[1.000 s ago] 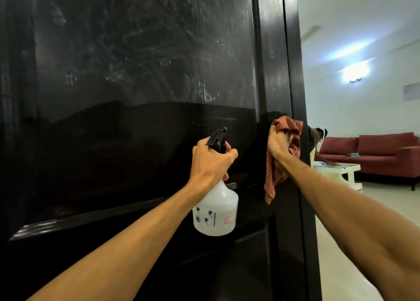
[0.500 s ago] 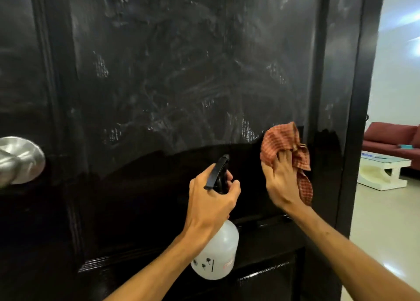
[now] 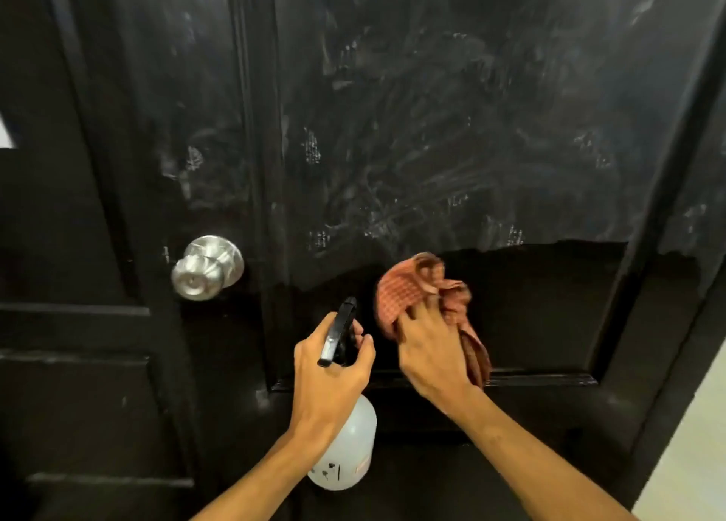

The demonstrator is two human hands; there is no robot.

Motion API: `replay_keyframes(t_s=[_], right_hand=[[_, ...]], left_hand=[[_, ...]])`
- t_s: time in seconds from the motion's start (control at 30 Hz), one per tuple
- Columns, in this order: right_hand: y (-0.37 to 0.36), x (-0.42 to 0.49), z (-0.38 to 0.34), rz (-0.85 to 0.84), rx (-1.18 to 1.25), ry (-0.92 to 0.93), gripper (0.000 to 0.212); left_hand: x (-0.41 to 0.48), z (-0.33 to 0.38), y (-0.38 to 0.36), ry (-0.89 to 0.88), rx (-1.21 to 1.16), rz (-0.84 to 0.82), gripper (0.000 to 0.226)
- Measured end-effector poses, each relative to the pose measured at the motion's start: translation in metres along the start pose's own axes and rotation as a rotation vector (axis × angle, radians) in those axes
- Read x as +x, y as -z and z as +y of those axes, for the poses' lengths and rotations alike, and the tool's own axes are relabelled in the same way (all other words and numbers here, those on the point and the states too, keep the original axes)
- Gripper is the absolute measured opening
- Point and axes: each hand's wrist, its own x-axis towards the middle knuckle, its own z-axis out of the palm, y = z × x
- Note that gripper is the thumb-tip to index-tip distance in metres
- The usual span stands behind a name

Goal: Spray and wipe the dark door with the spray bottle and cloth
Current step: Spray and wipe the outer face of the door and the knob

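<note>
Your left hand [image 3: 330, 371] grips the white plastic spray bottle [image 3: 349, 450] by its neck, likely light; right hand [image 3: 428, 351] bunches limp red-checked cloth [image 3: 404, 288] on black door [image 3: 471, 127].

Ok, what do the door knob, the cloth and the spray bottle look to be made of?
Door knob: metal, it seems, brushed silver with soft highlights. Cloth: woven fabric, reddish check, crumpled in soft folds. Spray bottle: translucent whitish plastic body, black trigger head, probably plastic too.

Black door [image 3: 451, 88] (whitish smears); red-checked cloth [image 3: 404, 288]; translucent-white bottle [image 3: 353, 442]; silver knob [image 3: 200, 275].
</note>
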Motion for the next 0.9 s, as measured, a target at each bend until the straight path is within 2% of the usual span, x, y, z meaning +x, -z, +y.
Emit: replay_keyframes(t_s=[0.07,0.13,0.17,0.23,0.3,0.37,0.43,0.47,0.6,0.73,0.8,0.9], right_hand=[[-0.007,0.002,-0.015,-0.148,-0.142,0.411,0.064],[0.006,0.033,-0.017,-0.069,-0.265,0.569,0.069],[0.014,0.051,-0.022,-0.007,-0.286,0.552,0.069],[0.026,0.076,-0.040,0.054,-0.247,0.406,0.074],[0.022,0.077,-0.056,0.028,-0.177,0.348,0.084],[0.005,0.061,-0.063,-0.032,-0.178,0.486,0.088],[-0.002,0.061,-0.062,-0.050,-0.224,0.686,0.080],[-0.001,0.071,-0.063,-0.044,-0.239,0.727,0.074],[0.007,0.093,-0.092,0.013,-0.214,0.574,0.064],[-0.020,0.057,-0.102,-0.101,-0.275,0.762,0.068],[-0.008,0.081,-0.099,-0.065,-0.288,0.806,0.067],[0.018,0.116,-0.104,0.059,-0.233,0.601,0.062]], left_hand=[[-0.002,0.002,0.018,-0.026,0.019,0.025,0.030],[-0.001,0.003,0.036,-0.017,0.021,0.055,0.042],[0.000,0.002,0.044,-0.016,0.023,0.072,0.039],[0.002,-0.004,0.055,-0.004,0.037,0.103,0.024],[0.002,-0.009,0.066,0.036,0.034,0.122,0.017],[0.001,-0.011,0.075,0.041,0.034,0.127,0.016],[0.001,-0.012,0.086,0.040,0.044,0.127,0.015],[0.001,-0.012,0.090,0.041,0.045,0.132,0.015],[0.001,-0.018,0.098,0.069,0.062,0.182,0.015],[-0.006,-0.016,0.100,0.077,0.075,0.180,0.020],[-0.006,-0.015,0.104,0.086,0.073,0.173,0.019],[-0.006,-0.015,0.104,0.098,0.068,0.176,0.017]])
